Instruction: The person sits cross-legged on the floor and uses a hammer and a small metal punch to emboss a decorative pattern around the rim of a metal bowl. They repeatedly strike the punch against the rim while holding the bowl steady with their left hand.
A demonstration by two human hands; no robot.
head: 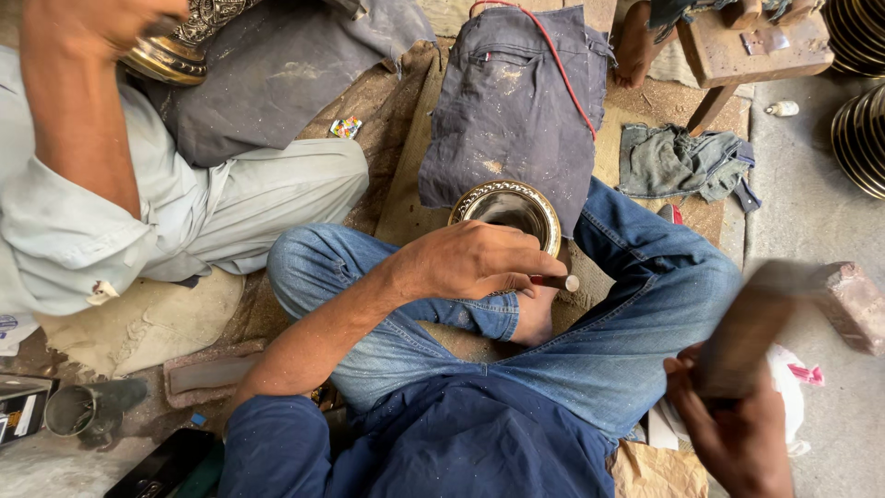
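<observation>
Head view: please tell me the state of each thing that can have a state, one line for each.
Left hand: closed around a small punch tool, beside the brass bowl.
Right hand: gripping a wooden mallet, raised, blurred by motion.
Brass bowl: upright between the feet, mouth open upward.
Metal cup: lying on its side, looks empty.
Grey rag: crumpled on the mat.

I sit on a dusty grey concrete floor [830,433] laid with brown sacking [387,120]. A low wooden stool [751,51] stands ahead.
</observation>
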